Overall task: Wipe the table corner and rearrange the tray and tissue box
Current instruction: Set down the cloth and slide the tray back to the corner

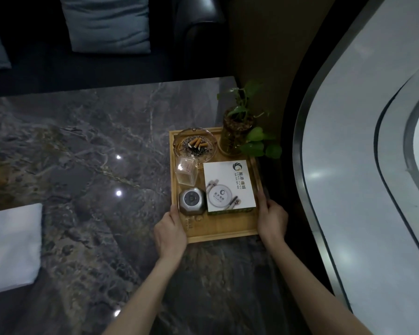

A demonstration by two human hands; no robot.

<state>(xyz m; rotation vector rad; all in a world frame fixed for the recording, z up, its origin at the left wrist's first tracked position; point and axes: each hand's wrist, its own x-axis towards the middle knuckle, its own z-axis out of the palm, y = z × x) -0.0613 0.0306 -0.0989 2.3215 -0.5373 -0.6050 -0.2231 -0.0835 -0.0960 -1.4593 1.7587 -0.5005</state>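
A wooden tray (pixel 223 228) sits at the right edge of the dark marble table (pixel 94 146), near its far right corner. My left hand (pixel 171 232) grips the tray's left rim and my right hand (pixel 272 220) grips its right rim. On the tray lies a white tissue box (pixel 229 186) with a printed logo, on the right side. A white folded cloth (pixel 11 245) lies on the table at the far left.
The tray also carries a glass ashtray (pixel 195 145) with cigarette butts, a clear toothpick holder (pixel 186 171), a silver call bell (pixel 192 201) and a potted green plant (pixel 237 134). A dark sofa with a grey cushion (pixel 107 22) stands behind the table. A curved window ledge (pixel 348 165) runs along the right.
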